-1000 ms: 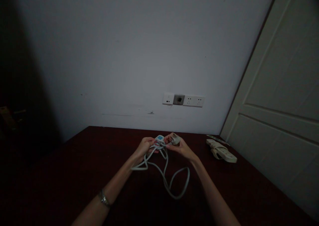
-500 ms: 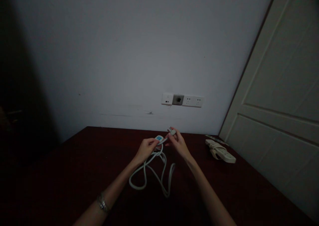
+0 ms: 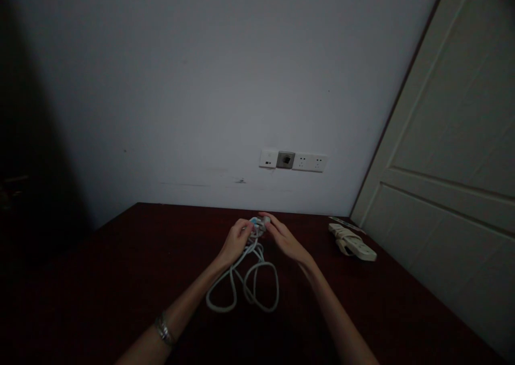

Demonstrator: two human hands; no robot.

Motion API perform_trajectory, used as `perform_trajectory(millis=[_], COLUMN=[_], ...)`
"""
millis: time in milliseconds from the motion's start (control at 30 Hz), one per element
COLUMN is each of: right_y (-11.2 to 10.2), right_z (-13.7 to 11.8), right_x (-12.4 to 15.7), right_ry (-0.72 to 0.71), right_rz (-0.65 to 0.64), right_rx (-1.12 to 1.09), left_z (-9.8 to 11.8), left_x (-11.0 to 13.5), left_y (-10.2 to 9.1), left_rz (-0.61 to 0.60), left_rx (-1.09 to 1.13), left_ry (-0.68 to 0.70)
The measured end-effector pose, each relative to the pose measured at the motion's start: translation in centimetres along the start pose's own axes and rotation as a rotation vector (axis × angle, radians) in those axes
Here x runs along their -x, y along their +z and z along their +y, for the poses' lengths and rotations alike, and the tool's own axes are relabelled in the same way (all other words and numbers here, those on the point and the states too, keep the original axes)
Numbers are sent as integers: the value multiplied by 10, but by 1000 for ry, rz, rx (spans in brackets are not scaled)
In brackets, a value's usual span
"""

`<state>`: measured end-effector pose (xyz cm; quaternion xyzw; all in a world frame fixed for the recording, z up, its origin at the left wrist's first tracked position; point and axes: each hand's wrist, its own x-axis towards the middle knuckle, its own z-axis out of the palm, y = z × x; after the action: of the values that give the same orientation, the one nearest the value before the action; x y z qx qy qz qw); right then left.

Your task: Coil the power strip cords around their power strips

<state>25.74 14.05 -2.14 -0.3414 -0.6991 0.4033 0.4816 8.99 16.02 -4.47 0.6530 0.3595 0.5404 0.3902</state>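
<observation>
A white power cord (image 3: 277,287) hangs in loose loops below my two hands, over the dark red tabletop. My left hand (image 3: 236,241) pinches a small white piece with a blue patch (image 3: 252,221) at the upper end of the loops; what kind of piece it is I cannot tell. Close beside it, my right hand (image 3: 284,239) has its fingers closed around the pale plug (image 3: 266,221) of the cord, its prongs toward the left hand. Fingers hide part of both pieces. Whether plug and white piece touch cannot be made out.
On the right of the dark red table (image 3: 169,231) lies a white power strip (image 3: 360,247) with its cord wrapped round it. A thin flat strip (image 3: 346,224) lies behind it. Wall sockets (image 3: 309,162) sit above the table's back edge, and a pale panelled door (image 3: 442,193) stands at right.
My right hand has turned the plug over to the left and brought it down beside the white piece. The cord's right part has swung from a narrow bend into a round loop.
</observation>
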Motion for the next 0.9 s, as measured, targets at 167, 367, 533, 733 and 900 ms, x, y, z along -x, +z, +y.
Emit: perform_trajectory(millis=[167,367,533,733,900], right_y=[5,7,6,-3,1], right_z=[0,-5,2,13,12], right_x=[0,2,0,-4,-3], right_ry=[114,123,114,115,67], right_rz=[-82,-83,-80,-106,-126], right_rx=[-192,-242,-213,-123,-130], left_z=[0,3,6,9,13], left_x=[2,3,2,-7,-6], left_y=[6,9,5,-7,-9], left_rz=[-55,10,-16,-83,-134], left_rx=[204,544,499,205,436], left_ry=[-114,-351,-336,-175,-313])
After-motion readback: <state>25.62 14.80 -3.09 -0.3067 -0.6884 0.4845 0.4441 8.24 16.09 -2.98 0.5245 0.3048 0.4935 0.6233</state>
